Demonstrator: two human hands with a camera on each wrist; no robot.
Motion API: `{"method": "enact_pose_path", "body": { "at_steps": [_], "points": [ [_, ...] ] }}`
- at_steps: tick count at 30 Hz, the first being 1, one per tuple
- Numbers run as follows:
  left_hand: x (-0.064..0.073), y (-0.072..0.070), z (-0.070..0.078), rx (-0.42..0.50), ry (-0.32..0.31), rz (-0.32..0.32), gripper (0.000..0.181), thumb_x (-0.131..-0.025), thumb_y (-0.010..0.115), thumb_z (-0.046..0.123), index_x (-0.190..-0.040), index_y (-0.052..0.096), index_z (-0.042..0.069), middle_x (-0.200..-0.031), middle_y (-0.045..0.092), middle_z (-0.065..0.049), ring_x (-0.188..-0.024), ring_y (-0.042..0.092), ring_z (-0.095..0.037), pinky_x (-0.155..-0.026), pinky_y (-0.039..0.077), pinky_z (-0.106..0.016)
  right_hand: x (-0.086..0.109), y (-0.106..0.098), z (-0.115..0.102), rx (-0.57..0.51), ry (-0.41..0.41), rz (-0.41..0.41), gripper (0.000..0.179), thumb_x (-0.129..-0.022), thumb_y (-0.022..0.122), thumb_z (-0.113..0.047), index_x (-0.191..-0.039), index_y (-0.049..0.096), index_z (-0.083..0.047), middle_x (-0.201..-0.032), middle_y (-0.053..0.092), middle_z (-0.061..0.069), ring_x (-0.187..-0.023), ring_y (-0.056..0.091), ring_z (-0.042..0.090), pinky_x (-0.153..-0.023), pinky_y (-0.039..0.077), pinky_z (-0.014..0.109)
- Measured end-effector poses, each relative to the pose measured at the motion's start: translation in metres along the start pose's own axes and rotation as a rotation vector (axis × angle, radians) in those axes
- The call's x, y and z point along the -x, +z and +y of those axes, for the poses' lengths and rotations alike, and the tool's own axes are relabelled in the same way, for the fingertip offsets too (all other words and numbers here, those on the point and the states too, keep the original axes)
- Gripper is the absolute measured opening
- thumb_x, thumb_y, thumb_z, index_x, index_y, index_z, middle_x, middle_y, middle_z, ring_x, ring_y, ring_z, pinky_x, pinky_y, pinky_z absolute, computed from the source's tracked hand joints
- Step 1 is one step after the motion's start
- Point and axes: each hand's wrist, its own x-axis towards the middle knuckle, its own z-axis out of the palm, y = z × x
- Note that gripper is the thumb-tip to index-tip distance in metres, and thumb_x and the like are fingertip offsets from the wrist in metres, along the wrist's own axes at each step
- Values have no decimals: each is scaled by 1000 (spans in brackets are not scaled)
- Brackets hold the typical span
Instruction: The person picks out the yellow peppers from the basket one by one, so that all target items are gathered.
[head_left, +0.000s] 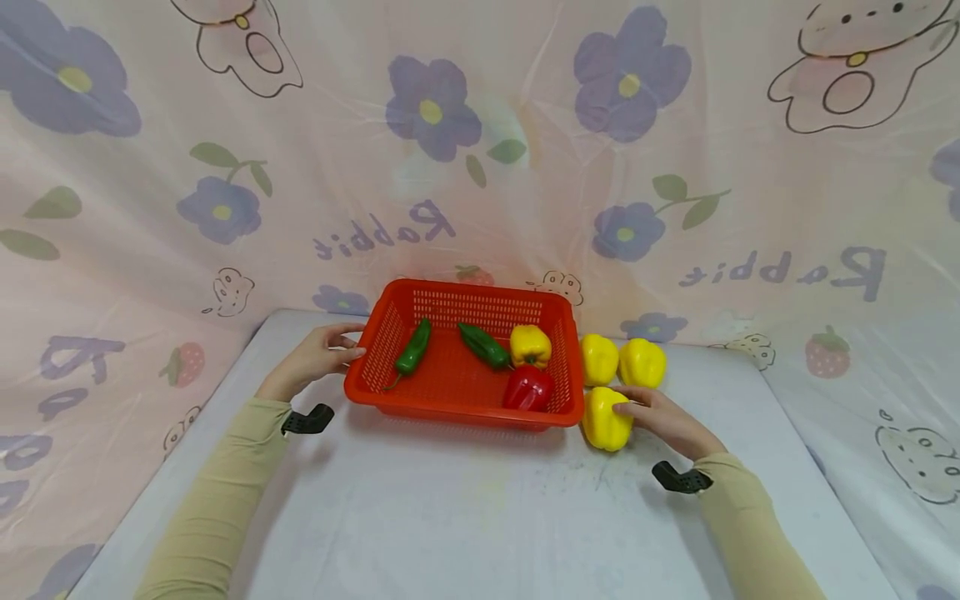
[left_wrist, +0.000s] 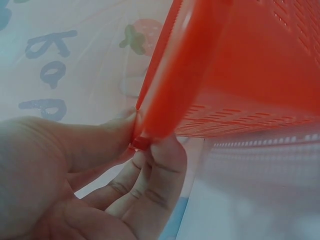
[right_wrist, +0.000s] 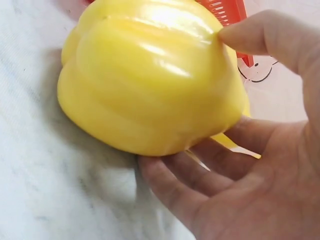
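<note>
A red plastic basket (head_left: 442,409) stands on the white table. My left hand (head_left: 309,362) pinches its left rim (left_wrist: 170,95) between thumb and fingers. Inside lie two long green peppers (head_left: 414,348), a yellow bell pepper (head_left: 530,345) and, at the right front, a red bell pepper (head_left: 528,390). Just right of the basket, my right hand (head_left: 671,423) holds another yellow bell pepper (right_wrist: 145,85). Its thumb presses one side while the fingers curl against the other. From these views I cannot tell whether this pepper touches the table.
Behind the held pepper, two more yellow bell peppers (head_left: 642,363) sit side by side at the table's back, right of the basket. A printed cloth (head_left: 510,200) with flowers and rabbits hangs behind the table (head_left: 450,517). Each wrist carries a black strap mount (head_left: 681,478).
</note>
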Motion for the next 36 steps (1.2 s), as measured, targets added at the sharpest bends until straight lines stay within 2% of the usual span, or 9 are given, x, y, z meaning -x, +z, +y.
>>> {"method": "enact_pose_path", "body": {
  "at_steps": [7, 13, 21, 29, 36],
  "points": [
    [1, 1, 1, 15, -7, -1, 56, -95, 59, 6, -143, 34, -6, -111, 53, -27, -86, 65, -22, -76, 56, -34, -1, 0, -1, -13, -10, -1, 66, -95, 59, -34, -144, 33, 4, -137, 45, 20, -119, 45, 33, -104, 34, 54],
    [2, 1, 3, 5, -5, -5, 56, -95, 58, 7, -144, 33, -7, -111, 52, -27, -86, 64, -22, -76, 56, -33, 0, -3, 1, 18, -25, 6, 63, -96, 57, -35, -144, 35, 1, -137, 46, 20, -119, 45, 33, -104, 34, 55],
    [1, 0, 3, 15, -13, -15, 58, -95, 58, 6, -145, 32, -7, -111, 52, -27, -87, 64, -23, -76, 56, -33, 6, -13, -4, 62, -121, 13, 55, -98, 53, -33, -141, 40, 0, -142, 41, 19, -127, 38, 38, -103, 33, 57],
    [0, 0, 0, 3, -12, -12, 56, -95, 58, 6, -144, 34, -6, -109, 52, -25, -84, 64, -22, -75, 56, -34, 8, -31, -24, 47, -173, 46, 50, -100, 52, -27, -138, 40, 2, -141, 40, 23, -127, 39, 41, -104, 31, 59],
    [-2, -1, 0, 18, -19, -8, 55, -95, 58, 5, -143, 35, -6, -110, 52, -26, -83, 64, -20, -76, 56, -35, 8, -38, -56, 51, -211, 89, 54, -100, 50, -30, -142, 35, 1, -143, 38, 21, -126, 39, 43, -105, 30, 58]
  ]
}}
